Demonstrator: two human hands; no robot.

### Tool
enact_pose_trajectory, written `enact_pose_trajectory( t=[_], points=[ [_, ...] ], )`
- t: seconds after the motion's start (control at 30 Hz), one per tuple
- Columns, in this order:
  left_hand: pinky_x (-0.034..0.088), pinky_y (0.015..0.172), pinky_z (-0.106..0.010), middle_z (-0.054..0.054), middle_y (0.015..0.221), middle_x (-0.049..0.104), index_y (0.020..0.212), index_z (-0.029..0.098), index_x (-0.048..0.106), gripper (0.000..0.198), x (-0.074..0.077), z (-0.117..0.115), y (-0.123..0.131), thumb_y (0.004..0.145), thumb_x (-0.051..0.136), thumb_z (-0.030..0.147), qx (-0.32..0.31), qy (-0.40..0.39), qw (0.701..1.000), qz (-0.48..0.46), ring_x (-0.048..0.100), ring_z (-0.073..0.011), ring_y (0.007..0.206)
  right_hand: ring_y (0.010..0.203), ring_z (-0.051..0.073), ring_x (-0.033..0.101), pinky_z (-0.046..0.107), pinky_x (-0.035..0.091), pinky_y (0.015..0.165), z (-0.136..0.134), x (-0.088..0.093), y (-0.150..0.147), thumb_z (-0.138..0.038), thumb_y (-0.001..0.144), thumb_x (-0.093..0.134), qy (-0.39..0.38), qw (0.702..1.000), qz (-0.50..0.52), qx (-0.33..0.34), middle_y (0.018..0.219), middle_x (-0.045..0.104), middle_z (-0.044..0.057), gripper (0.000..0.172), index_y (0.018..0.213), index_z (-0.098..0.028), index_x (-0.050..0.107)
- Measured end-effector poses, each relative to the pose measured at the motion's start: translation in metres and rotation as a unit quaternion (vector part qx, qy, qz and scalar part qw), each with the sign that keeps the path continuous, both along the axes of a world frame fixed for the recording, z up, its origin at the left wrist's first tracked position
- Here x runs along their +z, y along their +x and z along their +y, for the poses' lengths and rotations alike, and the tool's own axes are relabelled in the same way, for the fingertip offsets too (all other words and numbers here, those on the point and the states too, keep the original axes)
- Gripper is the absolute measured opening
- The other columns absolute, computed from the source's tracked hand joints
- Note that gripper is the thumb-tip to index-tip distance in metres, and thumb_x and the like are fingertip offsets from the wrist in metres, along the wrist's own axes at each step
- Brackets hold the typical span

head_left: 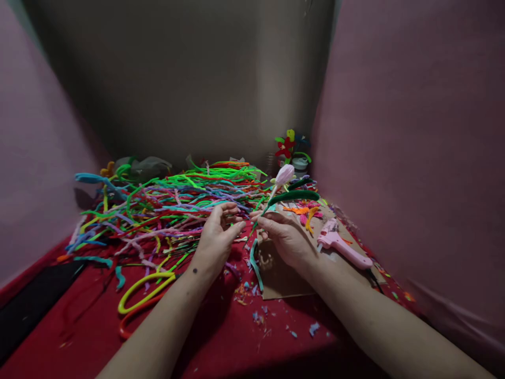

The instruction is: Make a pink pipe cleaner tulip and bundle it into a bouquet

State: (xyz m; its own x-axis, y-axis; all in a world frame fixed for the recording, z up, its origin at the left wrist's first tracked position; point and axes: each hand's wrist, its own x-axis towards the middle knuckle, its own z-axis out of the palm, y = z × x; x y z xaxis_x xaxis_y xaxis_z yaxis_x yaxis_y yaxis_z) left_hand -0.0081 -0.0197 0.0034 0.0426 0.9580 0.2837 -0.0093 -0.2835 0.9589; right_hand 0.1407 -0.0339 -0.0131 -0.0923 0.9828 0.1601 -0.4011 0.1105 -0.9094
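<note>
Left forearm (177, 310) overlapping scissors (168, 275), left hand (216, 230) half-spread, right hand (290, 237) pinching flower (283, 177), pipe cleaners (177, 205), glue gun (342, 246)

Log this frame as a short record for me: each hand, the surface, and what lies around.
Left hand: open, fingers curled, no item visible in it; near the pile of fuzzy stems
Right hand: pinching the stem of a pale pink flower with a dark green leaf
Surface: red cloth, scattered scraps
Right side: pink glue gun on cardboard
Left side: yellow looped handle
Back: red flower
</note>
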Motion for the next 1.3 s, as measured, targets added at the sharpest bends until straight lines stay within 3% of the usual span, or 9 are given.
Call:
enact_pose_trajectory(
  t=[0.07, 0.17, 0.33, 0.47, 0.63, 0.87, 0.97, 1.1, 1.3],
  points=[
    [0.047, 0.062, -0.024, -0.001, 0.086, 0.062, 0.095, 0.018, 0.056, 0.030, -0.001, -0.003, 0.004, 0.070, 0.065, 0.032, -0.041, -0.012, 0.999, -0.001, 0.060, -0.0133, 0.073, 0.067, 0.011, 0.049, 0.025, 0.035, 0.058, 0.001, -0.002, 0.000, -0.030, 0.069, 0.069, 0.006, 1.000, -0.004, -0.012, 0.076, 0.061, 0.000, 0.013, 0.077, -0.020, 0.070],
    [0.045, 0.058, -0.024, -0.002, 0.076, 0.064, 0.089, 0.016, 0.058, 0.025, -0.006, -0.010, 0.009, 0.075, 0.059, 0.037, -0.056, 0.023, 0.993, 0.105, 0.059, -0.0132, 0.064, 0.062, 0.011, 0.046, 0.025, 0.034, 0.058, 0.000, 0.000, 0.001, -0.031, 0.071, 0.067, 0.027, 0.998, -0.043, -0.038, 0.068, 0.056, -0.002, 0.012, 0.072, -0.019, 0.067],
    [0.045, 0.065, -0.027, -0.006, 0.081, 0.068, 0.095, 0.018, 0.059, 0.020, -0.019, -0.016, 0.010, 0.083, 0.049, 0.030, 0.063, 0.178, 0.926, 0.328, 0.063, -0.0170, 0.068, 0.067, 0.012, 0.048, 0.027, 0.036, 0.067, -0.008, 0.008, -0.002, -0.030, 0.074, 0.064, 0.082, 0.978, -0.165, -0.102, 0.064, 0.052, -0.002, 0.018, 0.060, -0.018, 0.062],
    [0.042, 0.063, -0.026, -0.007, 0.076, 0.068, 0.090, 0.017, 0.062, 0.021, -0.021, -0.018, 0.007, 0.086, 0.044, 0.028, 0.093, 0.224, 0.891, 0.383, 0.062, -0.0170, 0.063, 0.075, 0.015, 0.052, 0.029, 0.038, 0.075, -0.010, 0.007, -0.005, -0.026, 0.074, 0.063, 0.105, 0.968, -0.185, -0.136, 0.072, 0.056, 0.000, 0.014, 0.062, -0.019, 0.065],
    [0.038, 0.061, -0.022, -0.002, 0.068, 0.063, 0.081, 0.022, 0.065, 0.014, -0.014, -0.022, 0.007, 0.081, 0.051, 0.024, 0.048, 0.207, 0.934, 0.287, 0.057, -0.0138, 0.060, 0.084, 0.018, 0.052, 0.032, 0.038, 0.081, -0.011, 0.008, -0.006, -0.029, 0.074, 0.065, 0.109, 0.961, -0.206, -0.151, 0.078, 0.059, 0.002, 0.010, 0.067, -0.023, 0.070],
    [0.032, 0.041, -0.019, 0.005, 0.050, 0.048, 0.075, 0.020, 0.060, 0.013, -0.002, -0.019, 0.008, 0.079, 0.055, 0.031, -0.054, -0.001, 0.992, 0.117, 0.040, -0.0073, 0.040, 0.092, 0.019, 0.053, 0.034, 0.037, 0.090, -0.009, 0.010, -0.004, -0.037, 0.069, 0.069, 0.076, 0.990, -0.106, -0.061, 0.087, 0.063, 0.002, 0.016, 0.078, -0.025, 0.073],
    [0.031, 0.036, -0.018, 0.006, 0.047, 0.048, 0.071, 0.017, 0.057, 0.015, 0.002, -0.019, 0.008, 0.076, 0.058, 0.031, -0.101, -0.067, 0.991, 0.055, 0.040, -0.0062, 0.036, 0.089, 0.018, 0.054, 0.036, 0.037, 0.090, -0.009, 0.012, -0.004, -0.033, 0.068, 0.070, 0.060, 0.991, -0.104, -0.051, 0.083, 0.065, 0.002, 0.012, 0.075, -0.024, 0.073],
    [0.030, 0.034, -0.016, 0.006, 0.047, 0.050, 0.068, 0.016, 0.054, 0.019, 0.003, -0.018, 0.007, 0.076, 0.061, 0.032, -0.153, -0.098, 0.983, -0.012, 0.040, -0.0046, 0.033, 0.088, 0.017, 0.056, 0.034, 0.038, 0.089, -0.007, 0.013, -0.003, -0.029, 0.068, 0.068, 0.041, 0.997, -0.057, -0.021, 0.083, 0.068, 0.001, 0.009, 0.072, -0.023, 0.073],
    [0.026, 0.033, -0.013, 0.006, 0.045, 0.048, 0.070, 0.014, 0.056, 0.016, 0.007, -0.019, 0.006, 0.072, 0.066, 0.027, -0.233, -0.205, 0.942, -0.126, 0.034, -0.0012, 0.031, 0.081, 0.017, 0.058, 0.034, 0.042, 0.083, -0.003, 0.009, 0.001, -0.024, 0.067, 0.069, 0.031, 0.997, 0.014, 0.074, 0.080, 0.068, 0.001, 0.017, 0.083, -0.023, 0.073]
  ],
)
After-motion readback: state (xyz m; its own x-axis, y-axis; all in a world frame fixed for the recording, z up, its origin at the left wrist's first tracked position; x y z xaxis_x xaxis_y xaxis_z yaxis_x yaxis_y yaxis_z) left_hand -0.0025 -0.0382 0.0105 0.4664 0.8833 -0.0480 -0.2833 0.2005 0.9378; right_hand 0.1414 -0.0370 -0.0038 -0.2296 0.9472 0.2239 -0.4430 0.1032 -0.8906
